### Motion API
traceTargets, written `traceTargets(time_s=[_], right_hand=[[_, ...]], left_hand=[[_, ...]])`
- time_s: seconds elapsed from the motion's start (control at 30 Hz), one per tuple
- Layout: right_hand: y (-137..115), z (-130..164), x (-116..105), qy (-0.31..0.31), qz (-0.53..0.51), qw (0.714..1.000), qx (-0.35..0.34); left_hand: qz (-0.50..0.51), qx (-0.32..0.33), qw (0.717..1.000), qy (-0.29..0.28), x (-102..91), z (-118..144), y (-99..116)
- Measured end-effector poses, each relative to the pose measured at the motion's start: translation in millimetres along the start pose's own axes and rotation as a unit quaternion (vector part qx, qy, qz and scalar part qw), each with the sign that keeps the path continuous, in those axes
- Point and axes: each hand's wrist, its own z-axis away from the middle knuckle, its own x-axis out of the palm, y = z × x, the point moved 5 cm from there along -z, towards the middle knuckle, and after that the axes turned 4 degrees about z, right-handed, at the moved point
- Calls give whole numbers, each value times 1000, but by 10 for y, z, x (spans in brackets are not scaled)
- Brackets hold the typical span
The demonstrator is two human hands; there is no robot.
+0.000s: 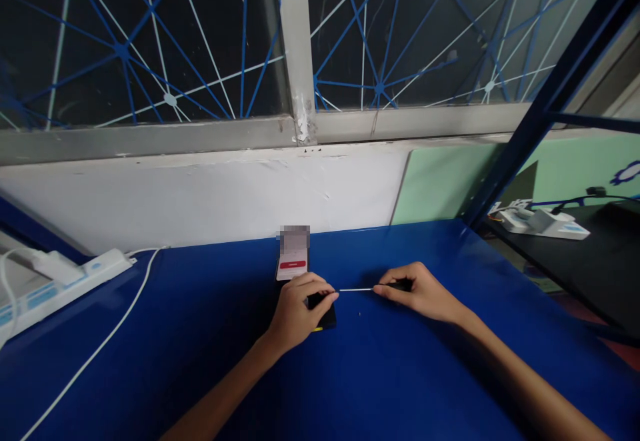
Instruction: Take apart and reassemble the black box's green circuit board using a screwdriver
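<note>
My right hand (pixel 417 289) is closed round the dark handle of a screwdriver (pixel 356 289). Its thin metal shaft points left, level above the blue table. Where the shaft ends, the thumb and fingertips of my left hand (pixel 300 311) are pinched together. Whatever they hold is too small or too hidden to name. Under and beside the left hand lies a flat black object (pixel 327 318) with a yellow mark on its near edge, partly covered by the hand. A tiny light speck (pixel 359 313) lies on the table below the shaft.
Behind my left hand a phone (pixel 293 264) with a lit screen leans at the table's (pixel 390 374) back. A white power strip (pixel 65 281) and its cable (pixel 107 337) are at left. Another power strip (pixel 547 222) sits on a black shelf at right, past a blue post (pixel 520 134).
</note>
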Motion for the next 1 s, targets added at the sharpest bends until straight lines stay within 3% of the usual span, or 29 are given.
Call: traceTargets(time_s=[0.63, 0.87, 1.0], right_hand=[[-32, -6, 30, -5, 33, 999, -31], [-48, -5, 20, -7, 34, 999, -31], [-6, -19, -3, -5, 45, 998, -33]], left_hand=[[-27, 36, 999, -1, 2, 22, -10], [-51, 25, 998, -32, 3, 13, -20], [-121, 31, 990, -65, -17, 47, -37]])
